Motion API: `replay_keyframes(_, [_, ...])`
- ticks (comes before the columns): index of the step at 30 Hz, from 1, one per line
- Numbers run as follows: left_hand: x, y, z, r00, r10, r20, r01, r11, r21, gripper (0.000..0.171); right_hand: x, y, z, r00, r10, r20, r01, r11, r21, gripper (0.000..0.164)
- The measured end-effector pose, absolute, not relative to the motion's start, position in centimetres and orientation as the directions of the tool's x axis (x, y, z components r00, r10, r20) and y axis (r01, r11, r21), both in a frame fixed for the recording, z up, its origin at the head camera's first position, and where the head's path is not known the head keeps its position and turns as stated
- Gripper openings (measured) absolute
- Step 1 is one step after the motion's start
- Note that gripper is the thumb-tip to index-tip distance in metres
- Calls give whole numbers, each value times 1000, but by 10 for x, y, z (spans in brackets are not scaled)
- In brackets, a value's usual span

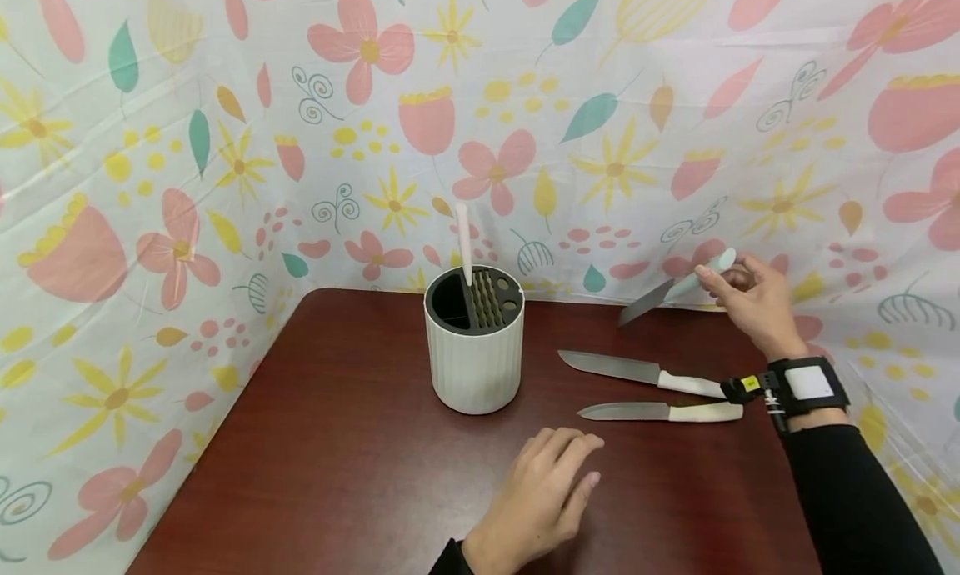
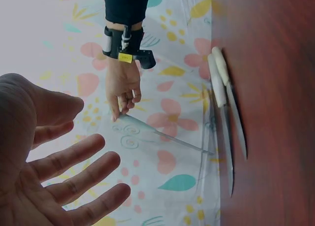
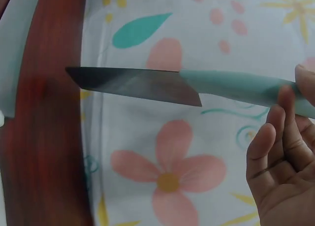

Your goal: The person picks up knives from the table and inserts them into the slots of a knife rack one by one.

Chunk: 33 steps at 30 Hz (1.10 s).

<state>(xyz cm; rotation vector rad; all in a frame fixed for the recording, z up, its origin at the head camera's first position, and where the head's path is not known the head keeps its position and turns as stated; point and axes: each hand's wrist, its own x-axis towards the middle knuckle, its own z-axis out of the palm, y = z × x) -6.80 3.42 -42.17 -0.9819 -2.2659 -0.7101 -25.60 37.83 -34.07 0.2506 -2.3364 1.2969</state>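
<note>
Now tabletop point(image 1: 322, 450) extends eight o'clock from holder point(image 1: 475, 367); your right hand point(image 1: 756, 302) pinches knife point(image 3: 189, 85) near far edge point(image 1: 573, 303), one o'clock from spread left hand point(image 1: 536, 496).

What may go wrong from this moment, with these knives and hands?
The right hand pinches the green-handled knife toward the rear of its handle, so the blade might tilt or slip. In the head view, the left hand is close to the tip of the nearer white-handled knife and might get nicked moving forward.
</note>
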Motion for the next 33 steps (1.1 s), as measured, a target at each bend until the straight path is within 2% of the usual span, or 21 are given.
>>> replay_keyframes(5, [-72, 31, -417, -581, 439, 685, 756, 603, 255, 38, -246, 363, -326, -860, 42, 508, -412, 530, -741, 19])
replay_keyframes(16, [-82, 30, -402, -523, 379, 764, 769, 597, 230, 50, -237, 336, -306, -835, 35, 549, -466, 483, -741, 17])
replay_keyframes(26, [-89, 29, -390, -533, 334, 778, 758, 597, 262, 54, -217, 304, -282, -781, -18, 624, -568, 437, -698, 19])
replay_keyframes(33, [-91, 30, -386, -523, 322, 790, 765, 586, 268, 62, -209, 288, -277, -698, -74, 712, -661, 448, -602, 28])
